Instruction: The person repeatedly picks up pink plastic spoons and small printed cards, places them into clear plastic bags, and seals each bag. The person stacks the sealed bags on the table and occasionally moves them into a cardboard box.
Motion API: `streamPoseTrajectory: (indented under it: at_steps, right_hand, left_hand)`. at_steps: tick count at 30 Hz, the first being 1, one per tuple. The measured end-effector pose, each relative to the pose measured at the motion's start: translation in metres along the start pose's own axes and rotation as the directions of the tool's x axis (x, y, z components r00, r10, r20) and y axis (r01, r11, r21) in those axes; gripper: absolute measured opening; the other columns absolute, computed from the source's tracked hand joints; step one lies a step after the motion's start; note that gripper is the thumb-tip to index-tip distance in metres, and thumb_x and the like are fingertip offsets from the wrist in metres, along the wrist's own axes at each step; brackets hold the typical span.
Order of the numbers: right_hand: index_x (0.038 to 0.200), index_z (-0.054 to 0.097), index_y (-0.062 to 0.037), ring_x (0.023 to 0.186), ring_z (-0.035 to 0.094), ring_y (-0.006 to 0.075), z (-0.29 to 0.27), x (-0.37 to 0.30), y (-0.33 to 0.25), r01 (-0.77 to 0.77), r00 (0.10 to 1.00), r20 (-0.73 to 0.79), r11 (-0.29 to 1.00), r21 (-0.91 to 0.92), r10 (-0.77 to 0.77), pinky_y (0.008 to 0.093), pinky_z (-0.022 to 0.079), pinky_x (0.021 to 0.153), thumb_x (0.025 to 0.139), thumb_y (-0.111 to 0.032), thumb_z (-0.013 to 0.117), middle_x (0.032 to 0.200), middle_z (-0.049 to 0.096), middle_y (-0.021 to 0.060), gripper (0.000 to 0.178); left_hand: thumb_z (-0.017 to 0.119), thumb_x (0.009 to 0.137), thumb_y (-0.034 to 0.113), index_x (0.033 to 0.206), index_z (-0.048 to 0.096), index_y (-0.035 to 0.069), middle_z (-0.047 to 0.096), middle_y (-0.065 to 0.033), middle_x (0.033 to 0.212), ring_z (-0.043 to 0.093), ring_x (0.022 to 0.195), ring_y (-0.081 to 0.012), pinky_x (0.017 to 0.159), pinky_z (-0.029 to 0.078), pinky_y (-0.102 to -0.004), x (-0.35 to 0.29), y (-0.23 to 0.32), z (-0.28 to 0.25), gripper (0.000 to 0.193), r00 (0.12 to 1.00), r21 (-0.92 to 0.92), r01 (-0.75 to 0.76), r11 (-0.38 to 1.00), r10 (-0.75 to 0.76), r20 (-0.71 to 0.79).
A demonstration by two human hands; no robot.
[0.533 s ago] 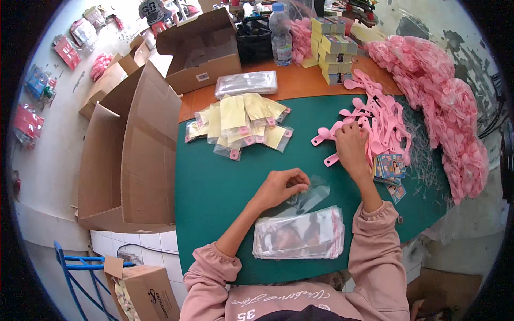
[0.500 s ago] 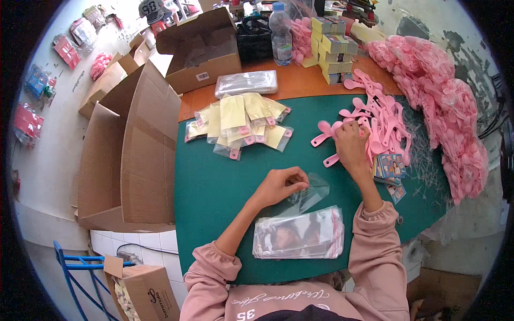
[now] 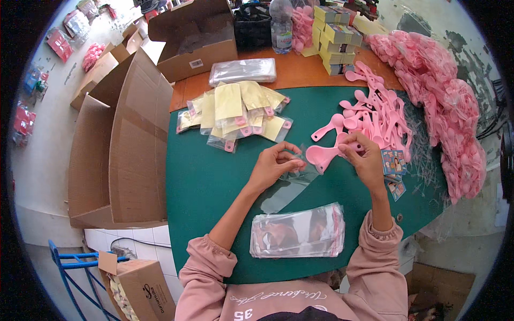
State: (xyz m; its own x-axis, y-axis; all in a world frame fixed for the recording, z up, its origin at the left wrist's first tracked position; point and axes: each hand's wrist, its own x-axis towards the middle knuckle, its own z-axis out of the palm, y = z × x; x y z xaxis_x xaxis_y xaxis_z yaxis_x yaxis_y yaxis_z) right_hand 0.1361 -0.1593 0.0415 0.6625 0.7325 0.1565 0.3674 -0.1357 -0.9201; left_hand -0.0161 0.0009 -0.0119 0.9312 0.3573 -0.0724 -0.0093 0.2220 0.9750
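Observation:
My left hand [image 3: 277,165] pinches the mouth of a clear plastic bag [image 3: 286,191], which hangs down over the green mat. Between the fingers of my right hand [image 3: 364,158] is the handle of a pink measuring spoon [image 3: 321,157]; its bowl points left, close to the bag's mouth. A heap of pink spoons [image 3: 377,120] lies beyond my right hand. Small printed cards [image 3: 394,163] sit just right of that hand. Nearer to me lies a stack of clear bags [image 3: 297,232]. Filled bags with cream cards and pink handles [image 3: 230,104] are piled at the far left of the mat.
An open cardboard box [image 3: 136,144] stands along the left edge. At the back are another box [image 3: 195,45], a plastic bottle [image 3: 281,29], a packet of clear bags [image 3: 242,70] and stacked card bundles [image 3: 340,45]. Bagged pink spoons [image 3: 455,112] line the right side.
My right hand has come back from the heap toward me with a pink spoon. My left hand has lifted the bag slightly farther away, and its mouth now faces the spoon.

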Motion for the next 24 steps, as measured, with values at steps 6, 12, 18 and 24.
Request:
streamPoseTrajectory:
  at_steps: [6,12,18,24]
  right_hand:
    - [0.08,0.057,-0.0014,0.06,0.047,0.0046,0.005,-0.004,-0.013,0.069,0.997,0.048,0.995,-0.07,-0.066,0.0204,0.038,0.054,0.078,-0.01,0.062,0.068,0.055,0.0004,0.011]
    - [0.083,0.055,-0.0004,0.06,0.048,0.0058,0.004,-0.005,-0.012,0.053,0.989,0.141,0.987,-0.151,-0.032,0.0208,0.038,0.054,0.08,-0.013,0.06,0.066,0.055,0.0021,0.014]
    - [0.091,0.054,0.0002,0.06,0.05,0.0072,0.01,-0.004,-0.01,0.026,0.97,0.238,0.999,0.046,-0.037,0.0215,0.04,0.053,0.084,-0.012,0.055,0.072,0.056,0.0042,0.014]
    - [0.099,0.052,-0.0009,0.065,0.052,0.0075,0.014,-0.004,-0.003,0.031,0.986,0.159,0.987,0.159,-0.056,0.022,0.043,0.057,0.085,-0.008,0.053,0.077,0.055,0.004,0.016]
  left_hand:
    - [0.06,0.079,0.004,0.098,0.053,-0.002,0.064,-0.0099,0.083,0.06,0.075,-0.0113,0.063,0.047,-0.021,0.002,-0.001,0.001,0.021,1.0,0.071,0.019,0.997,-0.018,-0.022]
    - [0.061,0.079,0.005,0.097,0.055,-0.002,0.063,-0.0069,0.086,0.059,0.079,-0.0095,0.066,0.047,-0.0219,0.004,0.003,0.004,0.02,1.0,0.159,0.006,0.987,-0.002,-0.027]
    - [0.061,0.08,0.008,0.101,0.055,-0.001,0.062,-0.0036,0.088,0.057,0.08,-0.007,0.068,0.046,-0.0214,0.006,0.007,0.011,0.024,0.99,0.185,-0.021,0.982,-0.005,0.139]
    - [0.06,0.082,0.011,0.103,0.055,0.0,0.062,-0.0036,0.088,0.056,0.078,-0.0069,0.069,0.044,-0.0208,0.009,0.011,0.015,0.024,0.993,0.189,-0.054,0.981,0.033,0.114]
